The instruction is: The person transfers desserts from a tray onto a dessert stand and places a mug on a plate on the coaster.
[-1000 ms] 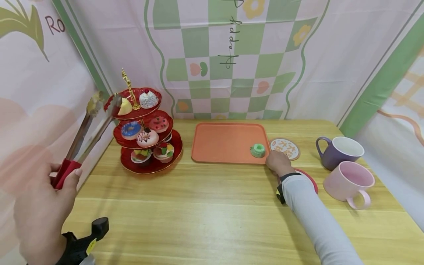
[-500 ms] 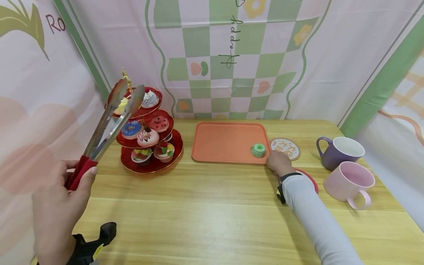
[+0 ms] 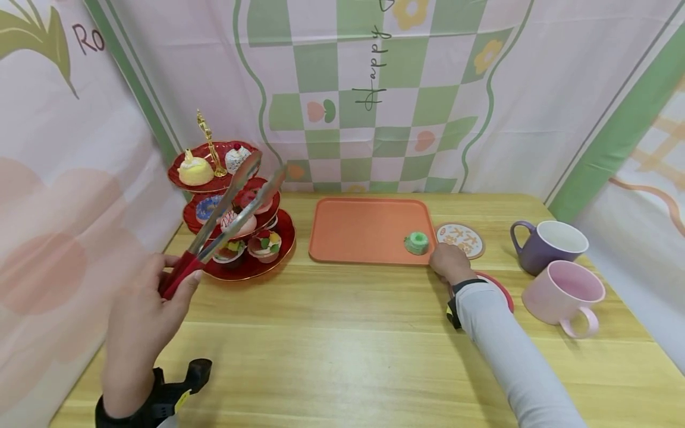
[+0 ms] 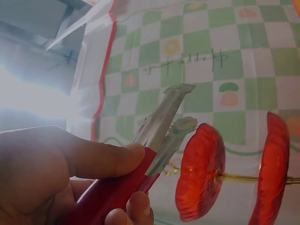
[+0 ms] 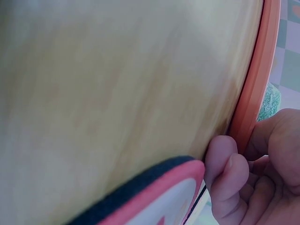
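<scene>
My left hand [image 3: 147, 312] grips the red handles of metal tongs [image 4: 159, 122], thumb on one side and fingers on the other. The tongs' tips are spread, with nothing between them, and overlap the red three-tier cake stand [image 3: 289, 241] in the head view. Toy donuts, cupcakes and small cakes sit on the stand, among them a yellow cake [image 3: 194, 170] on top. At the near right corner of the orange tray [image 3: 364, 232], my right hand [image 3: 451, 261] pinches the rim between thumb and curled fingers. A green ring-shaped cake [image 3: 417, 243] lies on the tray near that corner.
A round patterned coaster [image 3: 461, 239] lies right of the tray. A red-rimmed coaster [image 5: 173, 197] is partly hidden under my right forearm. A purple mug [image 3: 546, 246] and a pink mug [image 3: 556, 294] stand at the right. A printed cloth [image 3: 374, 119] hangs behind the table.
My left hand has moved right with the tongs, whose tips passed across the top tier and now overlap the stand's right side. My right hand has stayed at the tray corner.
</scene>
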Demonstrator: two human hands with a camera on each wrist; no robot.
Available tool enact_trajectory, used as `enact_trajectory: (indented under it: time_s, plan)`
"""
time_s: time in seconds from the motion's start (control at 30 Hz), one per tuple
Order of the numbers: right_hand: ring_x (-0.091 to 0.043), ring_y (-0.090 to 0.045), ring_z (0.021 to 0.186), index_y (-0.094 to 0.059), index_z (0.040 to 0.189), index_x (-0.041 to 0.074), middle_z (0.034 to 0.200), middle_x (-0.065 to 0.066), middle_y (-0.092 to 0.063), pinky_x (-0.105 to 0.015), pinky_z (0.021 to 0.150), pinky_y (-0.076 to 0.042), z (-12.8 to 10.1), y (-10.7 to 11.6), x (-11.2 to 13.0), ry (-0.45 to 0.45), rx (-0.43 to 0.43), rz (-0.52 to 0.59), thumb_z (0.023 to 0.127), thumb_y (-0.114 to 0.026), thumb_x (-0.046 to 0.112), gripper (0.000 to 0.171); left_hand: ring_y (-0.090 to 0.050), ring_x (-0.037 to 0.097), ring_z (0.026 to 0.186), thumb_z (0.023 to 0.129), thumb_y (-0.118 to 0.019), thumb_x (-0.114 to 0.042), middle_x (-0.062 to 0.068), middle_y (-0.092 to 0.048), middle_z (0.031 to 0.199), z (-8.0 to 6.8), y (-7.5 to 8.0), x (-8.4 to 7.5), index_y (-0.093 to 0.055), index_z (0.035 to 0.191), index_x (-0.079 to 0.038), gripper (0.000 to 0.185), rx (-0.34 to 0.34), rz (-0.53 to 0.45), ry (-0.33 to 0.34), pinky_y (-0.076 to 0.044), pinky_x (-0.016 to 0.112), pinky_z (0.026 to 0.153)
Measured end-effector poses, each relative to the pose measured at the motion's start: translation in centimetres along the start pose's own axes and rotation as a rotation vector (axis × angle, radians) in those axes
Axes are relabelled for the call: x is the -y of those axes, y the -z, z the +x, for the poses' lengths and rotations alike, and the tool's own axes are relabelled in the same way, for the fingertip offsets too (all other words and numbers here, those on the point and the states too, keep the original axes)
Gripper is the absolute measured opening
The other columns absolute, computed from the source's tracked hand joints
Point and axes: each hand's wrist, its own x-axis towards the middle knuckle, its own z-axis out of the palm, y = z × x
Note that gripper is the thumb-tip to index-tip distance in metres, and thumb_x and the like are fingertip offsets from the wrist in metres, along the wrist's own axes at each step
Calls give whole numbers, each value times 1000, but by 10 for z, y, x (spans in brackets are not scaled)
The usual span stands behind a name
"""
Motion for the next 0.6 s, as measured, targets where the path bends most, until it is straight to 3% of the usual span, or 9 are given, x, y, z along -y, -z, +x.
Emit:
enact_trajectory:
  time_s: [0.27,0.6]
  plan:
    - [-22,-57,53,-58,83,-4,80,-20,-56,-32,50,-45,0,1,0,11,0,-23,92,-35,5,26,-43,17,48,85,-69,-27,9,-59,70,5,-15,-6,-54,105,-2,35,189,29,71,-31,32,41]
    - [-26,-56,63,-57,81,-3,81,-19,-56,-32,52,-45,2,1,1,0,22,-35,91,-35,4,25,-46,21,54,84,-69,-30,4,-53,67,13,-39,-7,-55,102,-5,34,352,54,47,-34,33,46]
